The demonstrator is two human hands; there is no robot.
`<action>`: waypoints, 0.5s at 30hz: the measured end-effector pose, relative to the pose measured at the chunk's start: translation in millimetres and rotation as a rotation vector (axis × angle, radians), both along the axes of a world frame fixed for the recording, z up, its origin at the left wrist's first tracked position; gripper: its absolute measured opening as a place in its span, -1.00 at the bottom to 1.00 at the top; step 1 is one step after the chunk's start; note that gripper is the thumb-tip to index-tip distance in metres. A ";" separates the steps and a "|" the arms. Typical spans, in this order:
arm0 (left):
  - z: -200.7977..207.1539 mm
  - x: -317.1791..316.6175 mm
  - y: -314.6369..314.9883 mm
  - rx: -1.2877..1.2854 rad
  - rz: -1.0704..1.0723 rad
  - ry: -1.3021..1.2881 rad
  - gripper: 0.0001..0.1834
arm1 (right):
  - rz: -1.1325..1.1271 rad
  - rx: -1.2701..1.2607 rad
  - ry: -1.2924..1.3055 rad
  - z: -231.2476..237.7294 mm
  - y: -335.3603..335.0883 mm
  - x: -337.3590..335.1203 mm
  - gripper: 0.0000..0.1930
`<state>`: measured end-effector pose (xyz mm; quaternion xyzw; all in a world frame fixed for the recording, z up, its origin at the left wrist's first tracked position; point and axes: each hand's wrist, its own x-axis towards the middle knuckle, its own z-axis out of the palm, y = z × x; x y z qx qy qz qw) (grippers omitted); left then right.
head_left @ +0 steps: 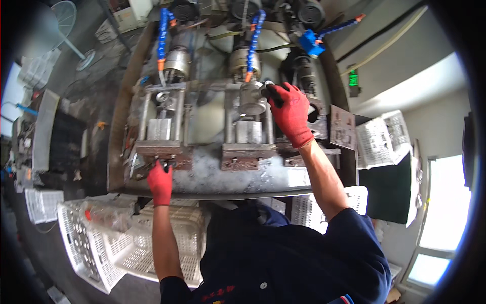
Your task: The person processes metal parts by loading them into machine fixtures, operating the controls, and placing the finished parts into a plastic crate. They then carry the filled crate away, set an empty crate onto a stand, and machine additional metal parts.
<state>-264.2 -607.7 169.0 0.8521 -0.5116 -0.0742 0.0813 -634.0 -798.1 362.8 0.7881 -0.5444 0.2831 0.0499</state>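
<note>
The round metal part (252,99) is silvery, its near edge curved, and sits toward the far end of the middle fixture (249,150), beyond a pale metal block (249,132). The left fixture (158,147) has two metal rods (144,121) running near to far and a rust-brown plate across its near end.

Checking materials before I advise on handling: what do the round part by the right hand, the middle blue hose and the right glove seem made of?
Round part: probably metal, fairly smooth; silver-grey with bright highlights.
Middle blue hose: likely moulded plastic, given its ringed segments and even colour.
Right glove: seemingly matte red fabric; its dark fingers may be rubber-coated, but that's unclear.
</note>
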 end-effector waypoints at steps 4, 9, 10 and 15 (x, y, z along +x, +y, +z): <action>-2.4 1.5 -1.4 0.059 0.069 -0.015 -0.40 | -0.159 -0.010 -0.333 -4.4 -1.9 -62.2 -0.75; 9.8 -1.1 42.1 -0.206 0.020 0.136 -0.38 | -0.477 0.264 -0.770 -42.3 31.8 -163.1 -0.76; 23.7 -4.0 62.4 -0.347 -0.003 0.117 -0.42 | -0.479 0.261 -0.761 -45.8 42.8 -170.6 -0.76; 56.2 16.9 195.5 -0.542 0.079 0.394 -0.60 | -0.489 0.605 -1.139 -98.6 73.6 -247.3 -0.77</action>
